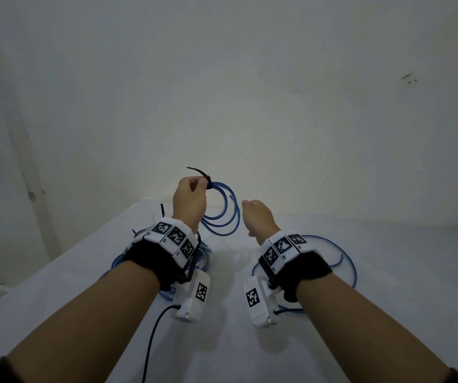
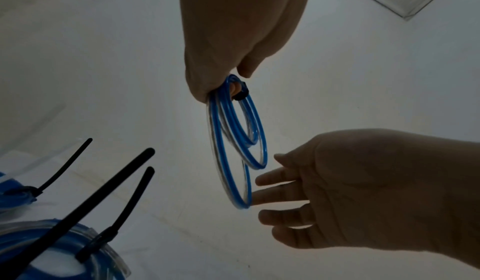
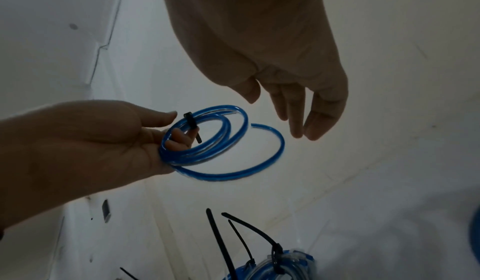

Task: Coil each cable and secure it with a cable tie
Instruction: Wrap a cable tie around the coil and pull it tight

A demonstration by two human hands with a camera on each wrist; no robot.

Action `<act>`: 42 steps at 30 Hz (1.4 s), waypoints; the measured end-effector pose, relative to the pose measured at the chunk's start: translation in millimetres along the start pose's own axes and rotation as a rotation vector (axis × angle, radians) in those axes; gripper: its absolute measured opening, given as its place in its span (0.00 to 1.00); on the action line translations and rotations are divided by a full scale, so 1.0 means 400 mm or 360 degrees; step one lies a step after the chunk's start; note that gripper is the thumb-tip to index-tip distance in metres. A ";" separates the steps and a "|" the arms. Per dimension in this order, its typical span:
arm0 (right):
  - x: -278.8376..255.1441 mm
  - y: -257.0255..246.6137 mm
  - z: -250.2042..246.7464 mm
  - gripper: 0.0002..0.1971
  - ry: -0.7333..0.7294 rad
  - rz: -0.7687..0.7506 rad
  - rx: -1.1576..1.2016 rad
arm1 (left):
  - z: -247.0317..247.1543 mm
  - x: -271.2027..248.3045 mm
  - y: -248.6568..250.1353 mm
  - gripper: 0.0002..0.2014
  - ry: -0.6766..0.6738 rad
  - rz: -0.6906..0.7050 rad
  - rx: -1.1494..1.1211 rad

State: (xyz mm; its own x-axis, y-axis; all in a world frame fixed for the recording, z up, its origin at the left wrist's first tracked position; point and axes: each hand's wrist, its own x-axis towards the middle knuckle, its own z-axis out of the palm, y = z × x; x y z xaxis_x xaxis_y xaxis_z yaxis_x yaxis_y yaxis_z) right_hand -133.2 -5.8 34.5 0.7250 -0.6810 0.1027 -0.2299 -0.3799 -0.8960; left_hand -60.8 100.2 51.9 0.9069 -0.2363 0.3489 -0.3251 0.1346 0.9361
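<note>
Above the white table [image 1: 249, 341], left hand [image 1: 190, 200] pinches a blue coiled cable [image 1: 223, 214] at its black cable tie [image 1: 198, 172]. Coil hangs upright, long axis vertical; tie tail points up and away from the right hand. Right hand [image 1: 258, 218], fingers relaxed and empty, hovers just beside the coil. Tie looks cinched; next move is probably setting this coil with the tied bundles [image 1: 194, 258] below the left wrist.

No legible text; only square coded markers on wristbands [image 1: 176, 239].
</note>
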 end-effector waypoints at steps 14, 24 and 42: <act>0.000 0.032 -0.041 0.07 0.0208 -0.0434 0.0848 | 0.022 0.004 -0.052 0.05 -0.0168 0.0018 0.0061; -0.006 0.031 -0.031 0.04 0.0188 -0.0696 0.0567 | 0.032 -0.005 -0.061 0.10 -0.0351 0.0041 -0.0026; 0.012 0.035 -0.012 0.10 0.0153 -0.0705 0.0543 | 0.050 -0.012 -0.091 0.06 -0.0276 0.0164 0.0013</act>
State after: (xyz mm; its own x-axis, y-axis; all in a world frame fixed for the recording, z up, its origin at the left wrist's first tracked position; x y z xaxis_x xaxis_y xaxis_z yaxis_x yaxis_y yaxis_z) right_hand -135.9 -17.5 24.3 0.6383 -0.5628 0.5252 0.3174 -0.4292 -0.8456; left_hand -58.7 77.3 17.0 0.8094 -0.3838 0.4445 -0.4164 0.1587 0.8952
